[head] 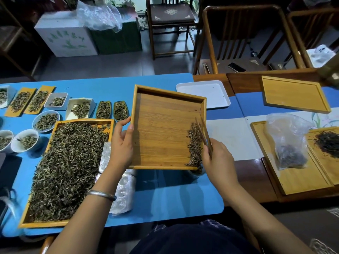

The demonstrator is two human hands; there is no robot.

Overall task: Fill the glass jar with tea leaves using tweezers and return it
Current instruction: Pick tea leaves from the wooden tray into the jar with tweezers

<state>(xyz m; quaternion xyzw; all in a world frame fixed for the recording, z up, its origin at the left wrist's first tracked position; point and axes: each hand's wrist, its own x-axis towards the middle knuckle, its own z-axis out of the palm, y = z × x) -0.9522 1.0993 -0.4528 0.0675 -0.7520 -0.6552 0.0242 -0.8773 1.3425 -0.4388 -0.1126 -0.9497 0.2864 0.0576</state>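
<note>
the left hand [122,143] gripped the 9 o'clock edge of a square bamboo tray [165,129], tilted so its remaining tea leaves [194,145] lay along the 3 o'clock wall. the right hand [218,158] pinched thin brown wooden tweezers [204,134], tips in that heap. the clear glass jar [197,172] peeked out under the tray's 5 o'clock corner, mostly hidden, so its fill could not be told; by my reading, filling was under way and the return was left. the blue surface [165,195] carried a long bamboo tray of loose tea [67,167] at 8 o'clock; wooden chairs [244,39] stood at 1 o'clock
</note>
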